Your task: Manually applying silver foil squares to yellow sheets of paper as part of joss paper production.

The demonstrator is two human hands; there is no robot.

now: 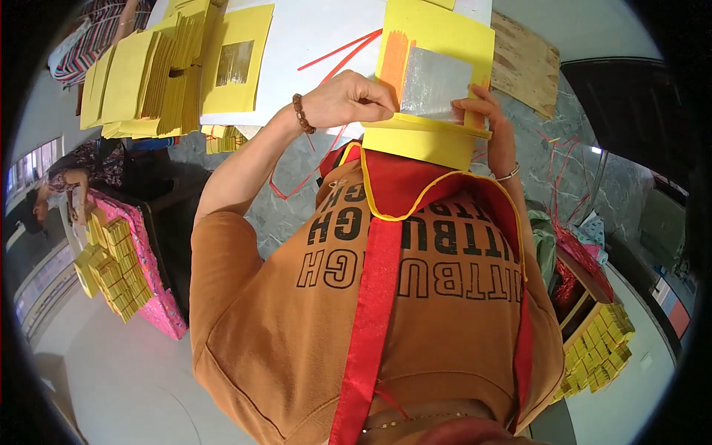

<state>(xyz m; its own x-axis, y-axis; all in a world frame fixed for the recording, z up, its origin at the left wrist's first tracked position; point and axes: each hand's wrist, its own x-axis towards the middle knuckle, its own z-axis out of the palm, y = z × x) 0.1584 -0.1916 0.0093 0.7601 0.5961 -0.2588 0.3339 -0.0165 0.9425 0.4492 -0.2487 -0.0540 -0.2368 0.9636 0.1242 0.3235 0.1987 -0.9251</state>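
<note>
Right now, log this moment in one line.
left hand: at yellow card, left side | right hand: same card, right side | silvery panel: between hands

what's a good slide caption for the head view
Left hand and right hand on a yellow rectangular paper sheet bearing a shiny, silvery rectangular patch.

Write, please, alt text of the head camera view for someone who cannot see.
A person's left hand and right hand touch a yellow sheet bearing a silvery panel, at a white table. Stacked yellow pieces lie to the left, with red strips between. The person wears a red apron.
</note>
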